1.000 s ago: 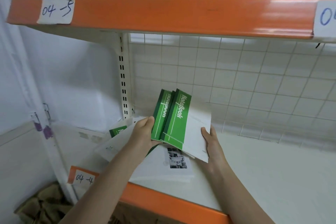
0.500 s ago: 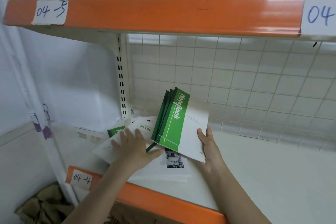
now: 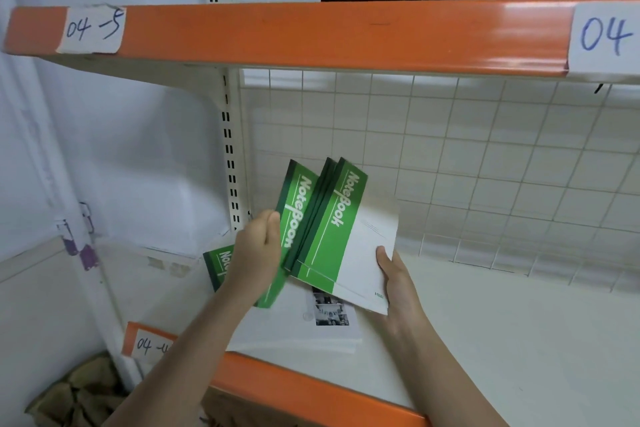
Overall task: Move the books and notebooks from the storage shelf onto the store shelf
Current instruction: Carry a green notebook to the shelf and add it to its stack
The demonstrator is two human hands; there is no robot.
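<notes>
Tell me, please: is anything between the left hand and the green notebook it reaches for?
Nothing visible. The left hand already grips one green notebook, beside the stack in the right hand.

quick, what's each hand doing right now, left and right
Left hand: grips a single green notebook.
Right hand: holds the stack of green notebooks by its lower right corner.

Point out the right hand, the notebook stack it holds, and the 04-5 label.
right hand [image 3: 401,284], head view, back of hand.
notebook stack [image 3: 341,239], head view, green front cover.
04-5 label [image 3: 92,28], head view, handwritten paper.
</notes>
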